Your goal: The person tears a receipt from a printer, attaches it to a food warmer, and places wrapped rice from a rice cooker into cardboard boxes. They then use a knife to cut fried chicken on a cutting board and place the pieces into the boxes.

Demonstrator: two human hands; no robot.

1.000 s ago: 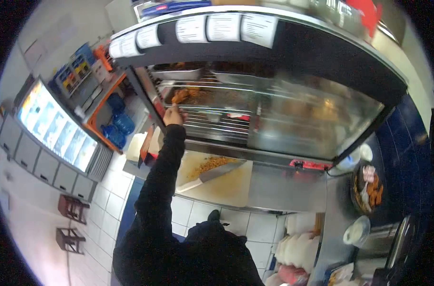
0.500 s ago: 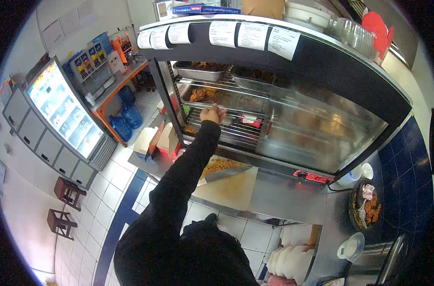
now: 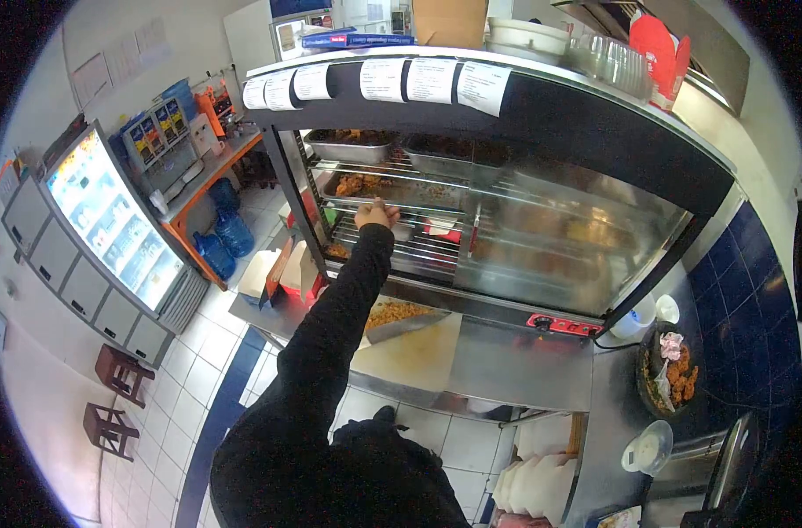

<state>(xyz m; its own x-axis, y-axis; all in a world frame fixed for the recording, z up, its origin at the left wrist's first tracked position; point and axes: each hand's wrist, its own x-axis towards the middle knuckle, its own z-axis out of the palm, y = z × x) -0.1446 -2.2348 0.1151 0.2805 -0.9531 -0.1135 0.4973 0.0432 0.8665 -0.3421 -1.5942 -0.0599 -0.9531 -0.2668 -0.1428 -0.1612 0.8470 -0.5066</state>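
Observation:
My left hand [image 3: 376, 214] reaches out on a black-sleeved arm into the open side of a heated glass display cabinet [image 3: 541, 238]. Its fingers are curled at the front edge of a metal tray of fried pieces [image 3: 401, 187] on the middle shelf, just above a wire rack [image 3: 423, 251]. Whether the fingers hold anything is hidden. Two more metal trays [image 3: 352, 141] sit on the top shelf. My right hand is out of sight.
Paper order slips [image 3: 383, 79] hang along the cabinet's top. Below lie a white board [image 3: 418, 352] and a metal scoop of crumbs [image 3: 401, 319]. A bowl of fried food [image 3: 669, 374] stands at the right, a drinks fridge [image 3: 110, 224] and stools [image 3: 119, 370] at the left.
My left hand moved from the cabinet's left post deeper along the middle shelf, then lifted slightly toward the tray's edge. The view shifted as my head moved.

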